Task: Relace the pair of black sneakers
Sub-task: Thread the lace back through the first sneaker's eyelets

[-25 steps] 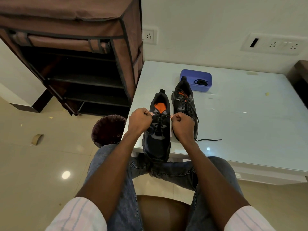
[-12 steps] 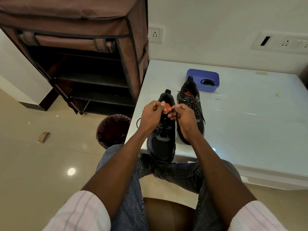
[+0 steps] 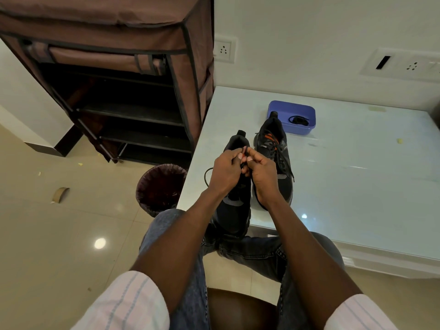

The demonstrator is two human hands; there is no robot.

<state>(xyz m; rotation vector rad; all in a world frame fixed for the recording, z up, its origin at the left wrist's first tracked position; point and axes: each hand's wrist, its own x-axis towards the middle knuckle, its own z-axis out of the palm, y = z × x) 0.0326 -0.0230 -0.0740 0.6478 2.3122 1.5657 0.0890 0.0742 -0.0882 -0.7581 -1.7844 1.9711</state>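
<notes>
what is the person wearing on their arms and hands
Both hands, left and right, are bare: no gloves, rings or watch visible. The forearms are bare too. Pale sleeves with thin blue-grey stripes are pushed up towards the elbows.

Near sneaker's (image 3: 234,206) lacing hidden behind both hands.

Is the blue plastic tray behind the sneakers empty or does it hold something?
Not empty: the blue plastic tray holds a small coiled black lace; nothing else shows inside.
</notes>
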